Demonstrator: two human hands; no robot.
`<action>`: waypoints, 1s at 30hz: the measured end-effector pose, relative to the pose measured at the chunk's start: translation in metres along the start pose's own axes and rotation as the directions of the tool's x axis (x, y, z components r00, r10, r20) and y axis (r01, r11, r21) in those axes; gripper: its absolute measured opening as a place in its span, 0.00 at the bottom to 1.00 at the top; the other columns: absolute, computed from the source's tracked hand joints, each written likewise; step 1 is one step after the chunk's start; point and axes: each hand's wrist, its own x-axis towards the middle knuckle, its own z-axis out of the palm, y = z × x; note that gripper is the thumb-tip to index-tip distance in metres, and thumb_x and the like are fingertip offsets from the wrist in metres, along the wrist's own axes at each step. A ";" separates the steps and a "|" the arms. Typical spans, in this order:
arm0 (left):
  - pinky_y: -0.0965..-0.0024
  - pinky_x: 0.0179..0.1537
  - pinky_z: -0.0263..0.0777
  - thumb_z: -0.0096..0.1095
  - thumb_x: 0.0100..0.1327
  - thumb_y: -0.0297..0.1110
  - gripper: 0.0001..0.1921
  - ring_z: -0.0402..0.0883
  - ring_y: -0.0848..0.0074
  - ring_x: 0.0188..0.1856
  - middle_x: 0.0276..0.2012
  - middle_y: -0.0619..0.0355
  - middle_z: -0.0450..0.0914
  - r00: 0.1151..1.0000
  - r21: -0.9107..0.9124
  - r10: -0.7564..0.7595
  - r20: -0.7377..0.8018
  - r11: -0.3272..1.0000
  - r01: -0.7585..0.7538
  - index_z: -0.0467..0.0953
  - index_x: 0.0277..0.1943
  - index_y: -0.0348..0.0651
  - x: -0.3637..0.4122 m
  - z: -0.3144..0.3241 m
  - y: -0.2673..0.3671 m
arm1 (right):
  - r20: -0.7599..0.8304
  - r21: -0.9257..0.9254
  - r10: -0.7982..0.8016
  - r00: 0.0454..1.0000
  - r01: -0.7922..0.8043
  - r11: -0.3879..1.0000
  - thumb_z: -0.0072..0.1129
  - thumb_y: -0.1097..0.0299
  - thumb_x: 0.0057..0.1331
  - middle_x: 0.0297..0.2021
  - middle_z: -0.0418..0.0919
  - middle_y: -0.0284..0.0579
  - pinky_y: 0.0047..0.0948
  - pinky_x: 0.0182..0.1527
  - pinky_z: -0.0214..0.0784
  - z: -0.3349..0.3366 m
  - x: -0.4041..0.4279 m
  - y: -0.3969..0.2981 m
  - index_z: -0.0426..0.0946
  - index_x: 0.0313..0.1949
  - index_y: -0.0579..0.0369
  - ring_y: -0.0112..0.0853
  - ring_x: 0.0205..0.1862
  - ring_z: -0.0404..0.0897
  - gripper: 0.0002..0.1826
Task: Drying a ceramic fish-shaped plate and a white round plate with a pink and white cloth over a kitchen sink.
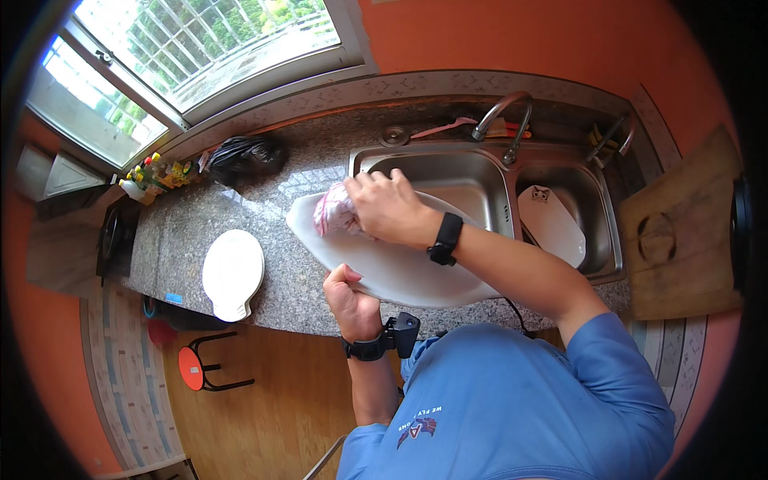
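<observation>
A large white oval plate [414,270] is held over the counter's front edge and the left sink bowl. Its near rim is gripped by my left hand [354,303], thumb on top. Bunched under the fingers of my right hand [390,207] is a pink-and-white cloth [335,211], pressed against the plate's upper face near its left end. My right forearm hides part of the plate's right side. To the left, a white shell-shaped plate [233,270] lies on the granite counter [294,252].
A double steel sink [447,171] with a curved faucet [504,111] sits behind the plate. Its right bowl holds a white angular dish [552,225]. A wooden board [681,240] stands at right. Farther left are a black plastic bag [249,157], several bottles [157,177] and a red stool [192,368].
</observation>
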 end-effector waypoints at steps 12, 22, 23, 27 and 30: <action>0.64 0.48 0.67 0.44 0.40 0.17 0.18 0.74 0.65 0.39 0.35 0.52 0.74 0.999 0.075 0.018 0.034 0.997 -0.020 0.68 0.40 0.28 -0.001 0.002 0.006 | 0.083 0.335 0.172 0.982 -0.190 0.923 0.59 0.57 0.52 0.34 0.77 0.56 0.45 0.41 0.68 -0.015 -0.052 0.063 0.66 0.39 0.57 0.51 0.38 0.77 0.21; 0.69 0.40 0.66 0.43 0.40 0.14 0.12 0.69 0.72 0.32 0.28 0.58 0.69 0.957 0.123 0.289 -0.030 0.951 -0.284 0.66 0.30 0.36 -0.014 0.030 0.021 | 0.320 0.448 0.242 0.916 -0.371 0.813 0.59 0.64 0.52 0.36 0.79 0.56 0.38 0.41 0.70 0.015 -0.137 0.111 0.70 0.43 0.62 0.47 0.38 0.79 0.20; 0.70 0.38 0.67 0.43 0.41 0.14 0.11 0.69 0.73 0.31 0.27 0.58 0.69 0.954 0.171 0.300 -0.008 0.940 -0.295 0.65 0.30 0.37 -0.017 0.033 0.025 | 0.381 0.736 0.133 0.915 -0.387 0.556 0.58 0.68 0.52 0.38 0.78 0.51 0.34 0.43 0.70 0.029 -0.143 0.119 0.69 0.46 0.62 0.41 0.39 0.79 0.21; 0.72 0.32 0.67 0.42 0.43 0.13 0.09 0.68 0.75 0.26 0.25 0.59 0.70 0.947 0.140 0.321 0.013 0.937 -0.320 0.64 0.28 0.38 -0.028 0.041 0.030 | 0.476 0.879 0.005 0.879 -0.476 0.005 0.63 0.73 0.53 0.45 0.76 0.39 0.25 0.49 0.66 0.031 -0.150 0.121 0.68 0.53 0.60 0.25 0.44 0.74 0.26; 0.75 0.29 0.66 0.42 0.43 0.13 0.09 0.67 0.77 0.25 0.24 0.60 0.69 0.937 0.110 0.335 0.100 0.932 -0.345 0.64 0.28 0.38 -0.039 0.051 0.024 | 0.416 0.908 0.060 0.908 -0.411 -0.079 0.67 0.71 0.54 0.44 0.76 0.39 0.24 0.50 0.66 0.033 -0.142 0.111 0.70 0.51 0.58 0.23 0.44 0.74 0.25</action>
